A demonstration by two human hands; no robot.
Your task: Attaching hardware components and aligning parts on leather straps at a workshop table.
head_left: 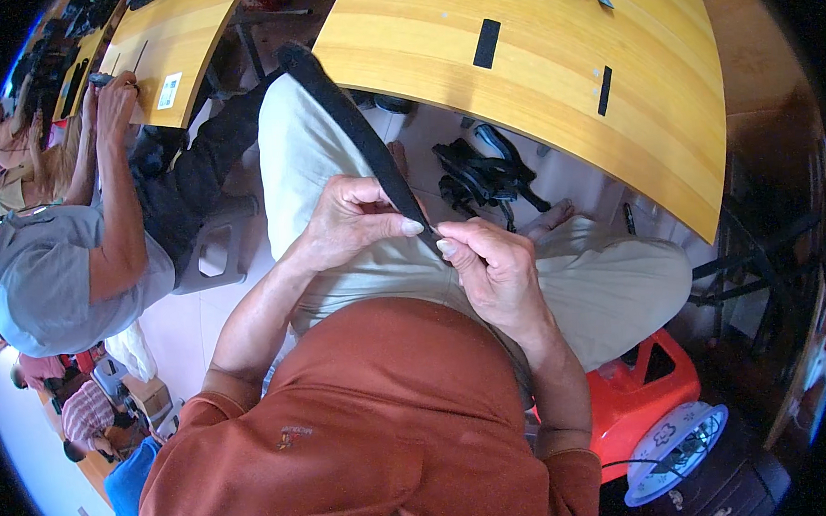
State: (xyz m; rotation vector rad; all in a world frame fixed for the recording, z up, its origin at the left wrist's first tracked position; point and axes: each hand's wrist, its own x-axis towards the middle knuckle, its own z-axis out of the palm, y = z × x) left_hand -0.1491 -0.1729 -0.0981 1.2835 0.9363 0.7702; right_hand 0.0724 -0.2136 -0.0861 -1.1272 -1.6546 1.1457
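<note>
Head view: near yellow wooden table (421, 47), left hand (348, 226) and right hand (493, 265) fingers pinch black fabric strap (362, 134). Grasp done; handling appears unfinished.

Red stool (617, 401), wooden table (401, 34), seated person (50, 277).
A flowered basin (650, 470) sits just beside the red stool; a grey stool (210, 273) is near the person, at left.

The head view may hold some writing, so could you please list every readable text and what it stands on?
No text can be read.
Red-brown shirt: chest emblem, too small to read.
White label on the left table: too blurred to read.
Black strap in the left hand and right hand: no lettering visible.
</note>
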